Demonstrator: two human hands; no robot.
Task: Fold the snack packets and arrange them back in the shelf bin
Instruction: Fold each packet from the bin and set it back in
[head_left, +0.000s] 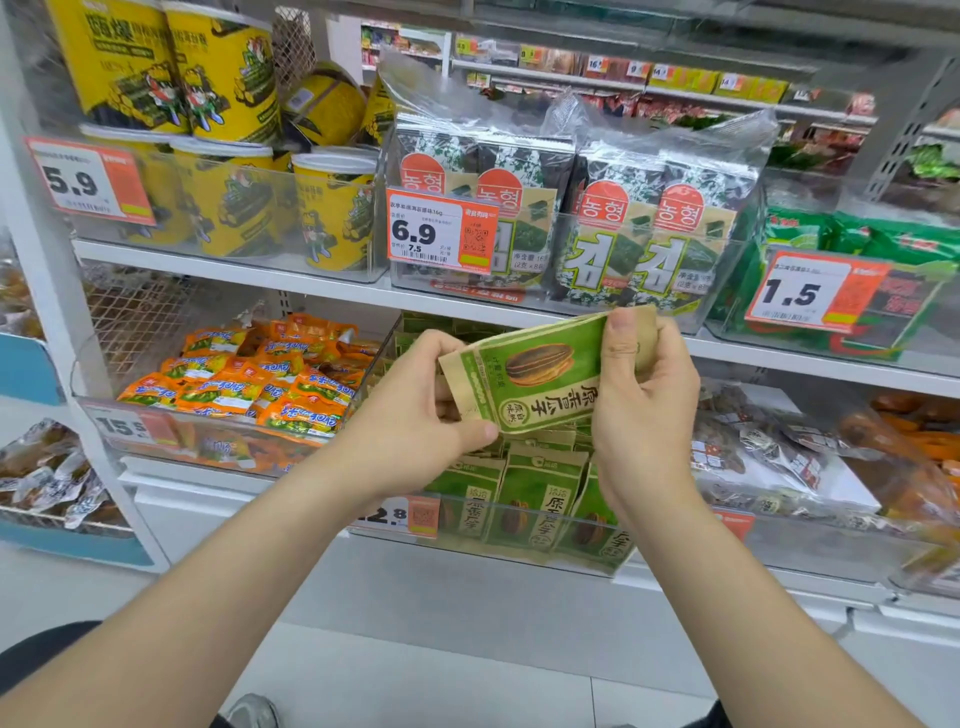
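- The packet (540, 374), green with brown ends and a seed picture, is held in the air, turned sideways and tilted, just above the bin (524, 500) and in front of the shelf edge.
- The left hand (410, 410) pinches the packet's lower left end between thumb and curled fingers.
- The right hand (644, 395) grips the right end, with the thumb pressed flat on the front and the fingers curled behind.
- The clear bin on the lower shelf holds more packets (540, 493) of the same kind, standing upright in rows.
- A price tag (400, 514) is fixed to the bin's front, partly hidden by the left wrist.
- Left of the bin, another bin holds a heap of orange packets (249, 379).
- On the shelf above stand seaweed packs (618, 234), with yellow tubs (223, 197) to their left and green packs (831, 249) to their right.
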